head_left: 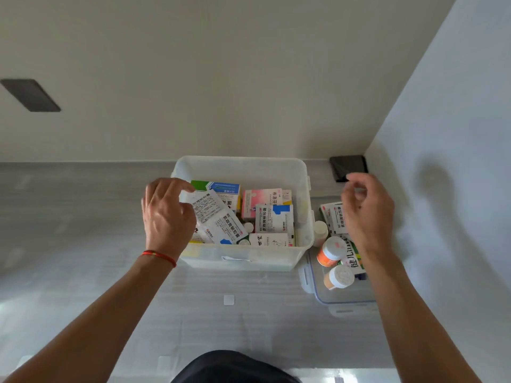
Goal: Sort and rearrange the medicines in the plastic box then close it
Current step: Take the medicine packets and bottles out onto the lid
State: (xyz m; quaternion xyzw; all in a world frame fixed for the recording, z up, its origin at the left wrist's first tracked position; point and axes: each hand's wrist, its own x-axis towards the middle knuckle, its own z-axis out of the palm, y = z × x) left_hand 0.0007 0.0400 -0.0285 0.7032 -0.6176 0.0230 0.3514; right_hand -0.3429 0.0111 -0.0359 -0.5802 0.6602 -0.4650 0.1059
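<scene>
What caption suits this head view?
Left hand holds a white medicine carton in the plastic box; right hand hovers.

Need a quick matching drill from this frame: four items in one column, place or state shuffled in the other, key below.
Items
1. plastic box
2. lid
3. left hand
4. orange bottle

Place or state
A. lying on the lid
B. over the box's left side, touching a white carton
C. open, full of medicine cartons
D. flat on the counter, right of the box

Pairs: 1-C, 2-D, 3-B, 4-A
</scene>
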